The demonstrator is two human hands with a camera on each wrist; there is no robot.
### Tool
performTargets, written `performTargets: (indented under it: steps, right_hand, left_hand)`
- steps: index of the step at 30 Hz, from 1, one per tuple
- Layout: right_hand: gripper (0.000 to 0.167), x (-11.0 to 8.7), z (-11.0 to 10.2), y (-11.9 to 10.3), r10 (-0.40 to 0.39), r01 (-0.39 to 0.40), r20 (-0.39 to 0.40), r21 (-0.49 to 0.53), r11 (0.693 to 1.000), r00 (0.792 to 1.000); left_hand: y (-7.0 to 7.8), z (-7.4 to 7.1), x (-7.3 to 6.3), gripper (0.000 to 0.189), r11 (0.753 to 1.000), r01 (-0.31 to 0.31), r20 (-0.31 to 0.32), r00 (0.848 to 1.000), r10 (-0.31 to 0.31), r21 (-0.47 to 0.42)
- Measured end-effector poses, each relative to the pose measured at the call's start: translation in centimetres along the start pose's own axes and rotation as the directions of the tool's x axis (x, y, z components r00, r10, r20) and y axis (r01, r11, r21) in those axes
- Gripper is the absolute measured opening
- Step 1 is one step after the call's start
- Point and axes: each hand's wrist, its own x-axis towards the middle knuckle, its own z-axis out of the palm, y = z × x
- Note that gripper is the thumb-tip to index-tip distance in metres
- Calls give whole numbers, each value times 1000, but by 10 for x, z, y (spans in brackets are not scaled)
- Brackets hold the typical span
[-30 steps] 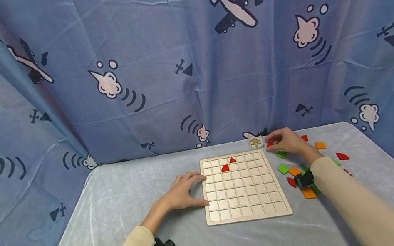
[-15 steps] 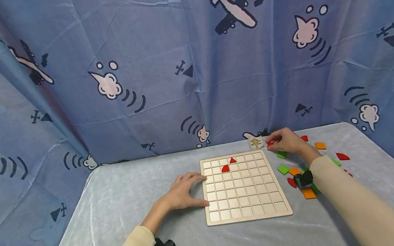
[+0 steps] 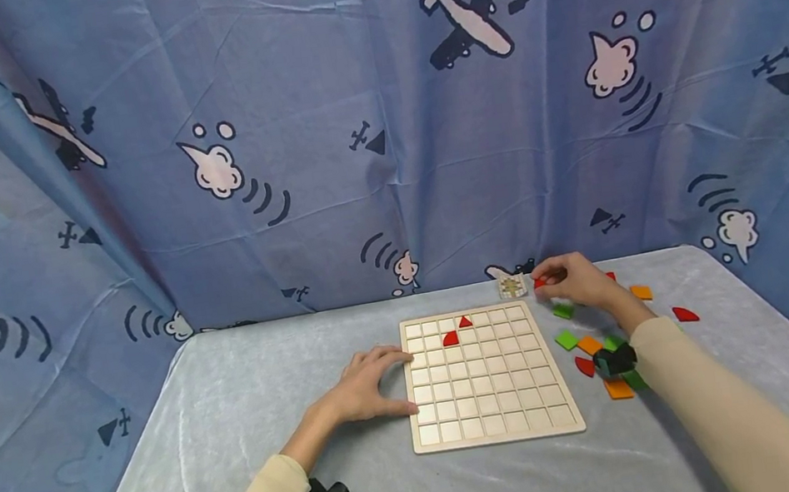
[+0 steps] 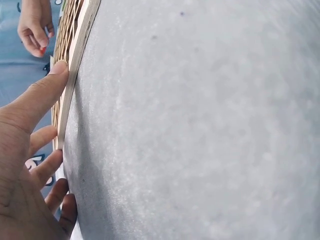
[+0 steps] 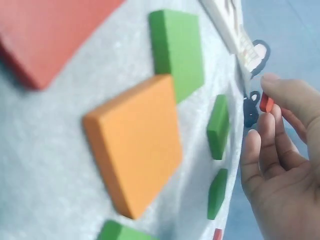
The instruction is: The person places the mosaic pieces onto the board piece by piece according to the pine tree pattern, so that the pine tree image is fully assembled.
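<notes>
Slightly higher than half a second ago, the right hand (image 3: pixel 572 280) pinches a red piece (image 3: pixel 539 283) between thumb and fingertips. Nearest, grey cloth (image 3: pixel 504 487) stretches along the front edge of the gridded board (image 3: pixel 483 386). The left hand (image 3: pixel 367 384) reaches in from the lower left, thumb and fingers spread, grasping nothing, tips at the board's left edge. Loose orange tiles (image 3: pixel 619 389) and green tiles (image 3: pixel 566 340) crowd the board's right side. Farther, the red piece is past the far right corner, near a patterned card (image 3: pixel 511 287); the curtain (image 3: pixel 382 155) bounds the table behind.
</notes>
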Motion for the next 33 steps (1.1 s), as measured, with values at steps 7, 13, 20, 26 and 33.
performTargets:
  steps: [7, 13, 20, 26, 33]
  right_hand:
    - [35, -6, -1, -5, 2, -2, -9, -8, 1000, 1000]
    - [34, -15, -1, -10, 4, -4, 3, -18, 1000, 1000]
    - [33, -22, -3, -14, -2, 1, 33, 20, 1000, 999]
    - [33, -28, -1, -16, 4, -5, 47, 29, 1000, 999]
    - [32, -33, 3, -20, -30, 26, 40, 87, 996, 999]
  left_hand:
    - [-1, 1, 0, 78, 1000, -4, -1, 1000, 4, 6]
    - [-5, 3, 0, 79, 1000, -13, -5, 1000, 13, 4]
    - [-4, 2, -1, 78, 1000, -19, -8, 1000, 19, -5]
    - [-3, 0, -1, 78, 1000, -15, -7, 1000, 15, -9]
    - [-3, 0, -2, 77, 1000, -13, -4, 1000, 13, -8]
